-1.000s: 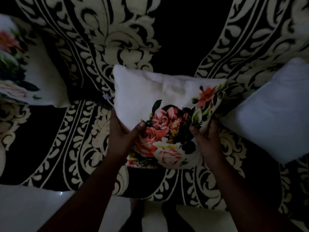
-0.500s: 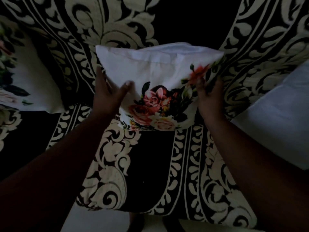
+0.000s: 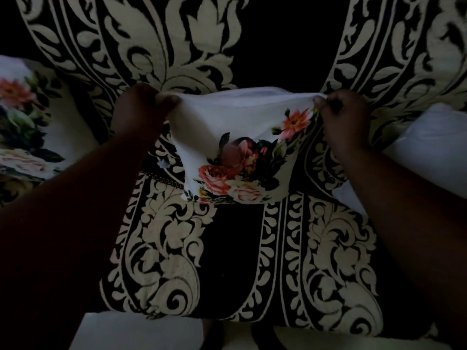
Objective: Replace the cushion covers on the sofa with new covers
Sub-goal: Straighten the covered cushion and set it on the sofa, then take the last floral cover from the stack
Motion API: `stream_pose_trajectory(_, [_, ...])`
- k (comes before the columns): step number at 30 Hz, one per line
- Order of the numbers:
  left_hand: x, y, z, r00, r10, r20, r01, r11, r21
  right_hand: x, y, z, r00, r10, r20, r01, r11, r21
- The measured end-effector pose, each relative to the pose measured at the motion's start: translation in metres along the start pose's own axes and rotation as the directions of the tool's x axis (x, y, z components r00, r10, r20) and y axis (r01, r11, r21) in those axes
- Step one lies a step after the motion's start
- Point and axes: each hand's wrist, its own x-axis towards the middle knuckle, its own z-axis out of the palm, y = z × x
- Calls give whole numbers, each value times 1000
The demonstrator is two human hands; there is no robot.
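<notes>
Both hands are pinching the cover's (image 3: pixel 242 147) top corners, the left hand (image 3: pixel 144 107) and right hand (image 3: pixel 341 114) pulling apart, likely to seat the cushion inside. It is hanging below the grips, over the sofa (image 3: pixel 177 248) seat.
</notes>
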Motion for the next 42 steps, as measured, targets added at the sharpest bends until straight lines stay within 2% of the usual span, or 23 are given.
stream_pose_trajectory(3, [0, 4, 1, 1000, -1, 12, 0, 995, 95, -10, -3, 8, 999, 30, -19, -31, 999, -23])
stream_pose_trajectory(8, [-32, 8, -16, 994, -105, 1, 104, 981, -165, -48, -29, 5, 987, 160, -11, -159, 985, 66])
stream_pose_trajectory(11, [-68, 29, -41, 982, -151, 109, 177, 940, -290, -84, -58, -15, 962, 266, 57, -271, 949, 163])
stream_pose_trajectory(16, [-142, 65, -90, 922, -176, 345, 324, 838, -439, -149, -122, -67, 847, 452, 281, -528, 781, 335])
stream_pose_trajectory(21, [-216, 118, -161, 892, -75, 446, 290, 851, -437, -202, -173, -136, 803, 502, 321, -596, 683, 423])
stream_pose_trajectory(24, [-250, 141, -191, 882, -46, 469, 275, 858, -434, -227, -186, -176, 816, 501, 290, -577, 674, 461])
stream_pose_trajectory(27, [-284, 173, -214, 877, 44, 478, 222, 846, -486, -246, -189, -220, 831, 497, 250, -553, 684, 476])
stream_pose_trajectory(33, [-333, 250, -212, 843, 222, 490, 50, 875, -482, -273, -165, -321, 846, 521, 110, -485, 669, 563])
stream_pose_trajectory(38, [-395, 336, -184, 760, 427, 490, -132, 840, -526, -306, -112, -427, 813, 581, -45, -435, 657, 616])
stream_pose_trajectory(42, [-475, 424, -150, 687, 481, 544, -155, 829, -537, -351, -59, -535, 790, 584, -186, -378, 703, 602])
